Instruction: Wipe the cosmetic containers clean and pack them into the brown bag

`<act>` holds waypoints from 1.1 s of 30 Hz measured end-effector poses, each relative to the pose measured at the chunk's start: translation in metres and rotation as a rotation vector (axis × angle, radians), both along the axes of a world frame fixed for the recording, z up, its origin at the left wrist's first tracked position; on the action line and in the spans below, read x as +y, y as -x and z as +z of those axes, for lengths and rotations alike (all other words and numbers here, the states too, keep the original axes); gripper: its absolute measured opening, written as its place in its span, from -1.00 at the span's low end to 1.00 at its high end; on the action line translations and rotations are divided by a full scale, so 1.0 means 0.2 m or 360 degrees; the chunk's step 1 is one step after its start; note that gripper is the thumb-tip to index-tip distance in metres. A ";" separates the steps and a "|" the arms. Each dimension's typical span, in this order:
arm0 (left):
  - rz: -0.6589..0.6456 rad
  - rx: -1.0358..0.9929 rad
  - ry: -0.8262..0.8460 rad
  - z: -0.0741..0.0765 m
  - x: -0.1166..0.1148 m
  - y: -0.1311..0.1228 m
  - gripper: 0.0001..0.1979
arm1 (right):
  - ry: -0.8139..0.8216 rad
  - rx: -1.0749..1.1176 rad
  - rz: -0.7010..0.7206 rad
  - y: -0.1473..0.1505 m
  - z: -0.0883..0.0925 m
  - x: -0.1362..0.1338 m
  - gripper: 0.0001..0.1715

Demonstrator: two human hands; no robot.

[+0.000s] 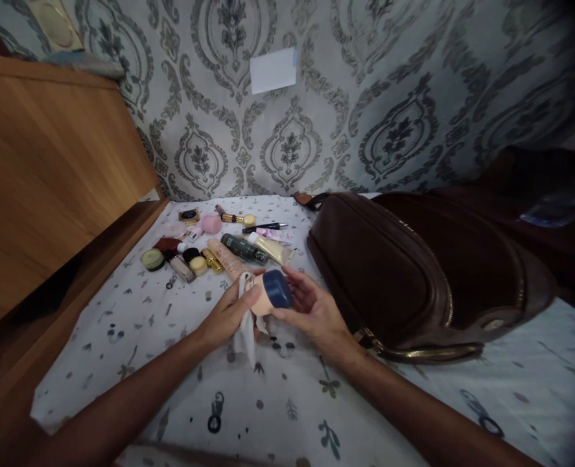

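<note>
Low over the cloth, at the middle of the head view, a peach jar with a dark blue lid (pixel 277 289) lies tilted on its side. My left hand (pixel 229 314) closes round its base with a crumpled white wipe (pixel 245 340) between fingers and jar. Curved about the lid end, my right hand (pixel 314 311) touches the jar with thumb and fingertips. Just beyond are a peach tube (pixel 226 258), a dark green bottle (pixel 243 248), a cream tube (pixel 270 248) and a gold lipstick (pixel 212 261). The jar's underside is hidden.
Several more cosmetics lie at the back left, among them a green-lidded pot (pixel 152 259) and a pink round item (pixel 211 224). A large brown bag (pixel 375 259) stands on the right. Wooden furniture (pixel 58 149) borders the left, and a patterned wall (pixel 287 136) rises behind.
</note>
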State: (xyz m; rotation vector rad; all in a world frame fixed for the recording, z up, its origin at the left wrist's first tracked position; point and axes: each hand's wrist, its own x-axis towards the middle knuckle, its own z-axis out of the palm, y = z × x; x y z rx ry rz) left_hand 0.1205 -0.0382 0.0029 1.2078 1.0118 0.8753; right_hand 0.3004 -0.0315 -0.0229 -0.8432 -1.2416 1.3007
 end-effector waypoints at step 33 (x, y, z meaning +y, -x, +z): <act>-0.0177 0.0693 -0.1015 0.03 0.00 0.01 -0.63 | -0.0322 -0.1095 -0.0059 0.02 0.08 -0.08 -0.57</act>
